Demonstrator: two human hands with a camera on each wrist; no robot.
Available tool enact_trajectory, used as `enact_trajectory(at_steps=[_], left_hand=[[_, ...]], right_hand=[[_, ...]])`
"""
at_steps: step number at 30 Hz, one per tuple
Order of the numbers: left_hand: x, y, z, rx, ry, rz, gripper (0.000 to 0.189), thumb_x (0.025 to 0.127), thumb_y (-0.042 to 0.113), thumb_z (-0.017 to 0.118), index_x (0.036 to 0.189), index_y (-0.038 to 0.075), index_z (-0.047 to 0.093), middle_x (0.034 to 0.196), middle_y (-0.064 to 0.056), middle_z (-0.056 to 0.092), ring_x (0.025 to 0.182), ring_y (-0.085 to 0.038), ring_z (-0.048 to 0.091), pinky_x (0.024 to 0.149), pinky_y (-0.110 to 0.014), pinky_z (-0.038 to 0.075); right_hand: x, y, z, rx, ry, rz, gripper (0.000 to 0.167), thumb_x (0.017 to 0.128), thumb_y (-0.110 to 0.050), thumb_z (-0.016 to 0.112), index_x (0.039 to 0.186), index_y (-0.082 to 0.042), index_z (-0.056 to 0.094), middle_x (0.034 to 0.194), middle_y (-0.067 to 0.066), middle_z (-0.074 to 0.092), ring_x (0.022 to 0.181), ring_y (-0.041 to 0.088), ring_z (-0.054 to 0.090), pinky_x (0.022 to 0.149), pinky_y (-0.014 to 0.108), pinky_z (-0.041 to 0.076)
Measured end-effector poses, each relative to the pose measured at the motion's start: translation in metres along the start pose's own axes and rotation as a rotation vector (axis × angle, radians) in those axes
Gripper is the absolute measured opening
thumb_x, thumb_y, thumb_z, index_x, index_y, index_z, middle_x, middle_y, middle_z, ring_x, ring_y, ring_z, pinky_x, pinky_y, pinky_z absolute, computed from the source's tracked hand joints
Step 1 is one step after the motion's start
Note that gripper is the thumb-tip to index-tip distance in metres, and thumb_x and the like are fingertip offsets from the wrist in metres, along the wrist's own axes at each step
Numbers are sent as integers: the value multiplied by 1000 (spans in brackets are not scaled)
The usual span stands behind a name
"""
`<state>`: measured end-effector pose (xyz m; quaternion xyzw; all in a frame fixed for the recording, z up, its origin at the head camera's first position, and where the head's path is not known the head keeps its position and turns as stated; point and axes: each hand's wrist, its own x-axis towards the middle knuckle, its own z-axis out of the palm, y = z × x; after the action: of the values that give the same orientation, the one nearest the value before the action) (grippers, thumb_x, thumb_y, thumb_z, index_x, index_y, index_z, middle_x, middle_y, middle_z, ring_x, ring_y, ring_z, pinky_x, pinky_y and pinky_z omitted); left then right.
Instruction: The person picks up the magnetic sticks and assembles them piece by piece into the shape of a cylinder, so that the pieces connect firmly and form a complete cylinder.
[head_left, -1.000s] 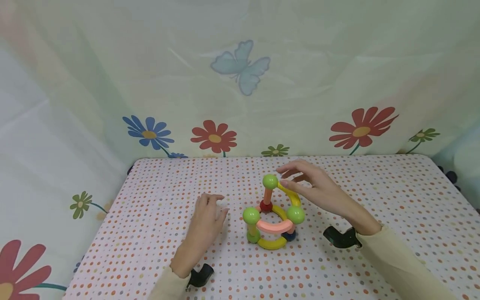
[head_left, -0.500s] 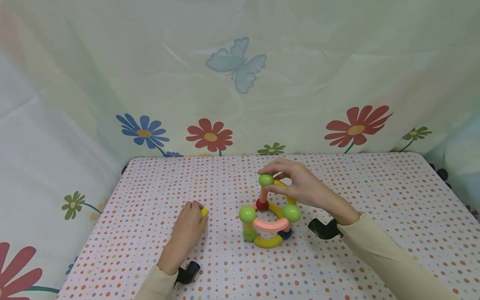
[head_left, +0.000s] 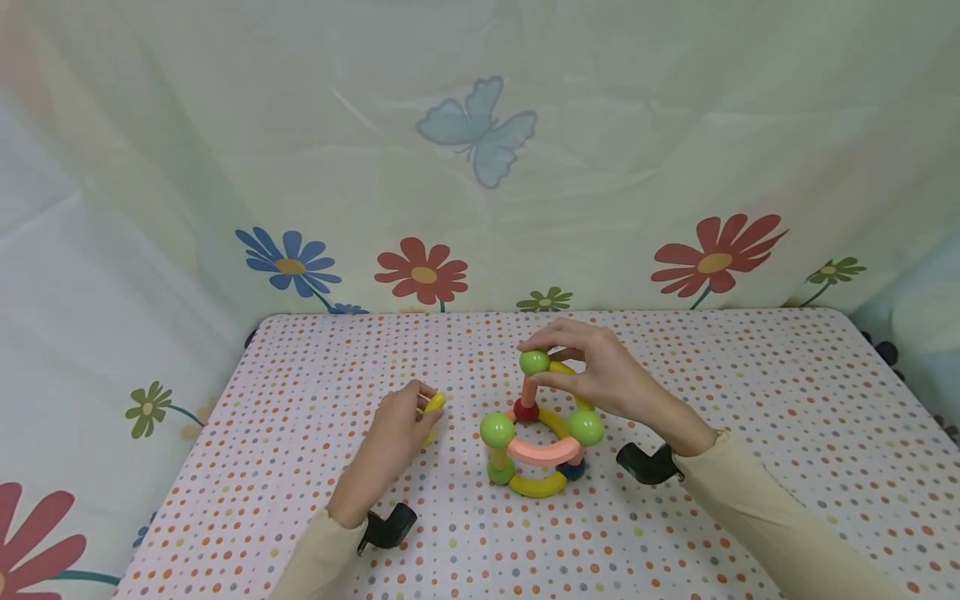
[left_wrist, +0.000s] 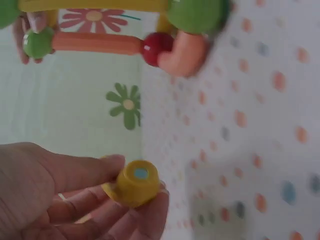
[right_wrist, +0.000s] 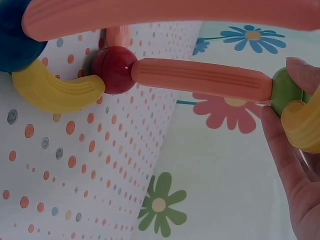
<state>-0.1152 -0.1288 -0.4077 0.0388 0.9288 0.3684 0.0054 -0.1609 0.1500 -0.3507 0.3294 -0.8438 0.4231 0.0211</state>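
A magnetic stick-and-ball frame stands on the dotted table, with curved yellow and pink sticks, a pink front stick point(head_left: 543, 452) and green balls along its top. My right hand point(head_left: 600, 367) pinches the far green ball point(head_left: 535, 362) between thumb and fingers; a straight orange-pink stick point(right_wrist: 200, 79) runs from that ball down to a red ball point(right_wrist: 117, 70). Left of the frame, apart from it, my left hand point(head_left: 397, 421) holds a curved yellow magnetic stick point(left_wrist: 139, 184) between thumb and fingers. One end of it, with a silvery centre, faces the left wrist camera; fingers hide part of its length.
The dotted tabletop point(head_left: 300, 467) reaches back to a flowered curtain point(head_left: 585, 208). Around the frame's base sit a dark blue ball point(head_left: 572, 469) and a lower green ball point(head_left: 500, 471). Black wrist cameras, such as the right one point(head_left: 647, 463), jut inward from both sleeves.
My right hand has shifted left and taken hold of the far green ball. My left hand dipped left, where the yellow stick came into view, and has since moved back up and right with it.
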Motion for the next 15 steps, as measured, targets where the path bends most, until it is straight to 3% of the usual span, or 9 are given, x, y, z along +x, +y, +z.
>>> enact_trajectory(at_steps=[7,15], left_hand=[[17,38,-10,-100,-45,51,25,95,12,78,117,2,71,103,-9,71,91,-23,70,72,-32,58],[27,78,-16,-99,-147,174,26,96,16,79,119,5,73,103,-6,72,90,-20,68,66,-27,55]], right_hand=[[-1,1,1,18,-3,3,39,82,8,85,118,-2,74,116,9,70,107,28,68,91,37,59],[-2,0,0,16,-1,-36,37,84,6,83,119,0,73,115,11,70,107,31,69,93,42,59]])
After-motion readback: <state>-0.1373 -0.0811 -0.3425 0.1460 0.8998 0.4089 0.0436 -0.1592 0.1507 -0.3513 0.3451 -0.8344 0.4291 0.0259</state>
